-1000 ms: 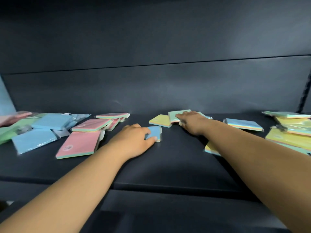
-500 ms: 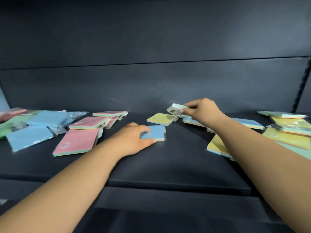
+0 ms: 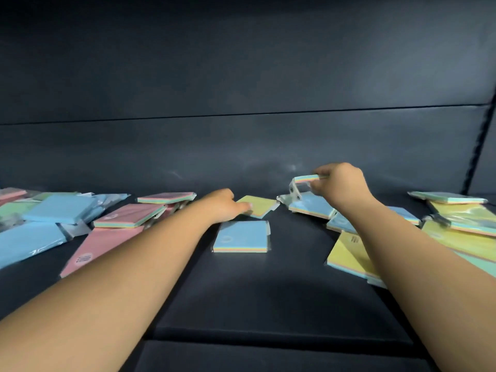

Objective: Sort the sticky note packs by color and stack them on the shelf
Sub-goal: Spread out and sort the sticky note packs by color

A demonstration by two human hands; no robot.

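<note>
Sticky note packs are lying scattered over the dark shelf (image 3: 255, 304). A blue-topped pack (image 3: 241, 236) is sitting flat at centre frame, and just behind it a yellow pack (image 3: 259, 205) is lying flat. Right of centre, a small pack (image 3: 306, 178) is hanging in the air, showing its striped edge. Pink packs (image 3: 128, 216) and blue ones (image 3: 57, 209) are crowding the left, yellow packs (image 3: 349, 255) overlapping at the right.

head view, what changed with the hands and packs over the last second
The left hand let go of the blue pack and reached forward to touch the yellow pack. The right hand pinched a small pack and lifted it off the shelf. The pink packs on the left and the yellow stack on the right stayed put.
</note>
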